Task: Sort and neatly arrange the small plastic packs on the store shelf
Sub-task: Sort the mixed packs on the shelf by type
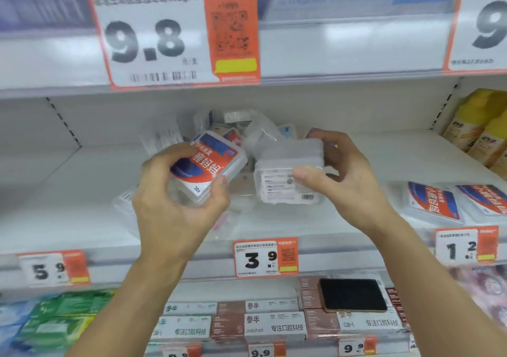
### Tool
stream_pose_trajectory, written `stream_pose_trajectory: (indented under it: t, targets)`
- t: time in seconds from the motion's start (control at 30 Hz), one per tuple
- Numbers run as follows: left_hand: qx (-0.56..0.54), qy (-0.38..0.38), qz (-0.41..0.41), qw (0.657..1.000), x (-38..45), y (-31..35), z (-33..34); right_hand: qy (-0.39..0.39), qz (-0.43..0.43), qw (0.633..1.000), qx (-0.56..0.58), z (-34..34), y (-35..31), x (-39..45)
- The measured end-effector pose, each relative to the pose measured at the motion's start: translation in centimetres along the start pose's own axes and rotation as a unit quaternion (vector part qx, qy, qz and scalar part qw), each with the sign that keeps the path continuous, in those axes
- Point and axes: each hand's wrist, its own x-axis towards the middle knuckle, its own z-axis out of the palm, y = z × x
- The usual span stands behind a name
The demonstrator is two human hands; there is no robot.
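- Left hand (pixel 175 205) grips a clear plastic pack (pixel 211 164), red-and-blue label facing up; thumb curled on the near edge, fingers wrapped behind the far side
- Right hand (pixel 340 175) holds a stack of packs (pixel 288 175), thumb pressed on the front, fingers curled over the top; printed white back with barcode faces the camera
- Both are held above the middle shelf (pixel 82 205), in front of a loose heap of packs (pixel 241 126) at the back
- Two more labelled packs (pixel 430 203) lie flat at the shelf's right, side by side
- Judgement: step in hand is collating packs before setting them down. To do it well, turn the right-hand stack label-up to match the left pack, square the edges, then place beside the flat ones at the right, above the 1.2 price tag (pixel 466 247) only if that tag matches; cannot tell
- Packs look rigid, slick, transparent; stack may slide, so pinch both ends
- Heap behind not yet sorted; task looks early
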Motion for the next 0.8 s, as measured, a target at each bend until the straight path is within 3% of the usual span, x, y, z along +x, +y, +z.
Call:
stream_pose_trajectory:
  t: [0.07,0.17,0.3,0.4,0.57,0.67,0.7,0.73,0.8]
  targets:
    - [0.009,0.044,-0.032,0.998,1.0,-1.2,-2.5,-0.027,-0.026,0.999,0.020,3.2,-1.7,-0.2]
    - [-0.044,0.123,-0.143,0.981,2.3,-3.7,-7.1,-0.068,-0.071,0.995,0.001,8.7,-4.1,-0.2]
    - [0.020,0.204,-0.162,0.965,2.5,-7.7,-13.9,-0.063,-0.113,0.991,-0.036,17.9,-6.6,1.0]
    - [0.020,0.254,-0.199,0.946,1.9,-10.5,-18.0,-0.061,-0.170,0.974,-0.136,26.2,-7.5,2.4]
    - [-0.042,0.262,-0.227,0.937,0.7,-11.4,-21.5,-0.210,-0.109,0.934,-0.268,35.6,-6.7,4.1]
    - [-0.049,0.252,-0.204,0.945,0.8,-11.5,-21.8,-0.335,-0.121,0.870,-0.340,35.4,-6.8,4.6]
    - [-0.056,0.239,-0.197,0.949,1.0,-11.5,-21.6,-0.344,-0.132,0.862,-0.347,34.7,-7.0,4.8]
    - [-0.064,0.224,-0.187,0.954,1.1,-11.3,-21.1,-0.332,-0.129,0.878,-0.320,33.9,-7.3,4.7]
    - [-0.077,0.193,-0.158,0.965,1.2,-10.3,-19.6,-0.287,-0.040,0.947,-0.141,31.8,-8.2,4.1]
